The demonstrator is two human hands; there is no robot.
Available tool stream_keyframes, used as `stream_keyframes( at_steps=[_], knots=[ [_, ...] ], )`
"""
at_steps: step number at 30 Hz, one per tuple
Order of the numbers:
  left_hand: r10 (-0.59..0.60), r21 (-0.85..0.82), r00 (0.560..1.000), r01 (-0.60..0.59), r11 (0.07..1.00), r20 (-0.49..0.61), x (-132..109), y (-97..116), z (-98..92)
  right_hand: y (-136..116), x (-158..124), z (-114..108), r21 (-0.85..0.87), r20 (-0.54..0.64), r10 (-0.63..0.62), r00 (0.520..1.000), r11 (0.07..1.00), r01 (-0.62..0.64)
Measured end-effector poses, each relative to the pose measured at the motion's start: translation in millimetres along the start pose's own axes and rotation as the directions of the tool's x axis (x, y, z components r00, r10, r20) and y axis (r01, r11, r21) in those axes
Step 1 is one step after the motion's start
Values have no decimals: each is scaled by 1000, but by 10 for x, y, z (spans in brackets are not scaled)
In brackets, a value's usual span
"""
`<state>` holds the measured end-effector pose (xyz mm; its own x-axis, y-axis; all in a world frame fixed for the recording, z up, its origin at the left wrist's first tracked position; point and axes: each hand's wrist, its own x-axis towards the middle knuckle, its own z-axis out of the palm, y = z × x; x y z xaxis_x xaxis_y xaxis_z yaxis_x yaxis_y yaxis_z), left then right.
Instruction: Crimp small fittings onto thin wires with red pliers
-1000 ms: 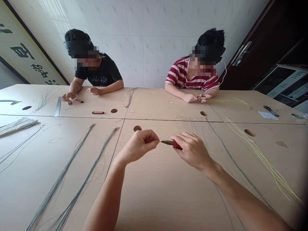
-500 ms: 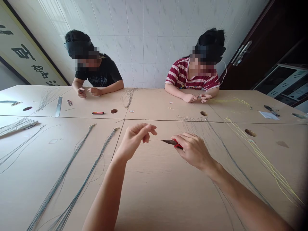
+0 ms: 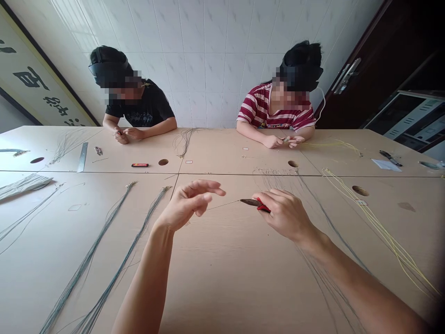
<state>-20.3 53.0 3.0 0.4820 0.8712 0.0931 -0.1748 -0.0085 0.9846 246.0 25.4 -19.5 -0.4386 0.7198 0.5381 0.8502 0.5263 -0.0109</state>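
My right hand (image 3: 287, 215) is wrapped round small red-handled pliers (image 3: 251, 202), their dark jaws pointing left. A thin thread (image 3: 224, 205) runs nearly straight from the jaw tips to the lower fingers of my left hand (image 3: 189, 204). The left index finger stretches out above the thumb, while the lower fingers curl in at the thread's end. Their exact hold on it is partly hidden. Both hands are above the pale wooden table (image 3: 215, 287), apart from each other.
Grey-blue thread bundles (image 3: 100, 236) (image 3: 139, 236) lie to the left, yellow cords (image 3: 382, 222) to the right. Tiny metal pieces (image 3: 274, 171) lie beyond my right hand. A red marker (image 3: 140, 165), a ruler (image 3: 82, 157) and table holes (image 3: 360, 190) lie around. Two people work opposite.
My left hand has moved slightly left and its index finger has straightened. The pliers have shifted a little right, and more thread shows between the hands.
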Motion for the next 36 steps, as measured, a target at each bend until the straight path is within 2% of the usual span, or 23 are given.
stream_keyframes(
  at_steps=[2, 4, 6, 8, 11, 13, 16, 22, 28, 36],
  knots=[
    [-118, 268, 992, 103, 958, 43, 17, 32, 84, 16, -1, -11, -12, 10, -2, 1000, 1000, 2],
    [-203, 500, 975, 135, 855, 85, 44, 27, 179, 29, -3, -29, -32, 35, -16, 999, 999, 17],
    [-173, 679, 979, 52, 732, 112, 72, -5, 252, 45, -9, -57, -65, 63, -53, 997, 996, 57],
    [-62, 812, 985, -97, 575, 162, 95, -40, 289, 64, -21, -89, -107, 89, -119, 989, 986, 128],
    [42, 885, 956, -284, 369, 290, 121, -61, 290, 99, -38, -130, -164, 130, -221, 967, 957, 241],
    [47, 881, 933, -352, 317, 356, 140, -60, 277, 125, -41, -141, -186, 149, -261, 954, 940, 286],
    [80, 864, 915, -400, 304, 395, 169, -67, 265, 162, -26, -139, -202, 157, -282, 946, 929, 311],
    [138, 834, 901, -434, 341, 412, 196, -100, 263, 181, 55, -160, -210, 126, -341, 931, 908, 361],
    [156, 815, 892, -451, 363, 424, 191, -113, 236, 192, 119, -188, -186, 124, -411, 903, 885, 428],
    [192, 792, 873, -488, 367, 449, 184, -138, 204, 182, 150, -210, -194, 136, -442, 887, 866, 461]
  ],
)
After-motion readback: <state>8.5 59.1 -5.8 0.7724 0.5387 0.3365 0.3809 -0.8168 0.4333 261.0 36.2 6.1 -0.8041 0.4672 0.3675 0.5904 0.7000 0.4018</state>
